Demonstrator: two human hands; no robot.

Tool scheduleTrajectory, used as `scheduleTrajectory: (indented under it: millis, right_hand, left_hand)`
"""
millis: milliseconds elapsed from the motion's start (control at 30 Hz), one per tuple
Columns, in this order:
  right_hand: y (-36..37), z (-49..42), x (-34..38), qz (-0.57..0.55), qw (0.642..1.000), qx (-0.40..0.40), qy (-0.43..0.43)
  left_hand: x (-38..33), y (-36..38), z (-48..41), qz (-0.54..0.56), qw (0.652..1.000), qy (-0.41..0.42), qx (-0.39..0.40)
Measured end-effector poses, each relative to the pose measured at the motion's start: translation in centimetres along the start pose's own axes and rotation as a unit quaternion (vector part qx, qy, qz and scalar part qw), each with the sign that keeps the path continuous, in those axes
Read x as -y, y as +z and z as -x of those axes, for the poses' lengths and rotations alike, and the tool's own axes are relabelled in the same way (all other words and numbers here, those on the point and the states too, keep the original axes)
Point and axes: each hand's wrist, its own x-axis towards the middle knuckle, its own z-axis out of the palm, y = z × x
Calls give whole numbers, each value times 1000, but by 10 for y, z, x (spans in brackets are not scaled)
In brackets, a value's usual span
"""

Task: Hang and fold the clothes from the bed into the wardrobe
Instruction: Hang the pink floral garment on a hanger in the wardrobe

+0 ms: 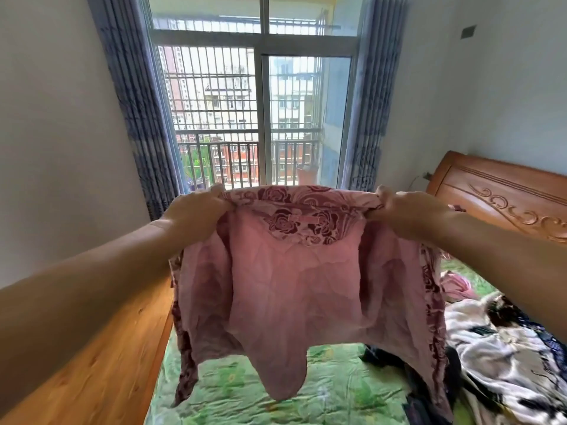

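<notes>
Barred window [214, 96], blue curtains [138, 102] (drawn back), carved wooden headboard [503, 194]

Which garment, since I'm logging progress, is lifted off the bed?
The pink rose-print top, held up at its shoulders by the left hand and right hand. The black-and-white garment and the dark clothes lie on the bed.
</notes>
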Motion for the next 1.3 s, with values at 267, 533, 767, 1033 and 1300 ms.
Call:
scheduleTrajectory:
  millis: [267,533,767,1033,1300]
  right_hand:
    - [-39,-34,-13,-197,965,-9,174]
    - [-41,0,-10,-258,914,-67,304]
    - [-22,68,-11,-237,888,-2,395]
    - [-16,188,-29,-272,815,-63,507]
    - [-28,294,-76,-252,776,-121,565]
  left_hand:
    - [-23,-34,-51,270,939,-211,-14]
    - [-58,-33,-73,371,904,-211,11]
    - [-123,-9,-93,430,893,-136,-10]
    - [-258,-35,-140,516,854,-36,-54]
    - [-378,-90,-179,639,762,10,-104]
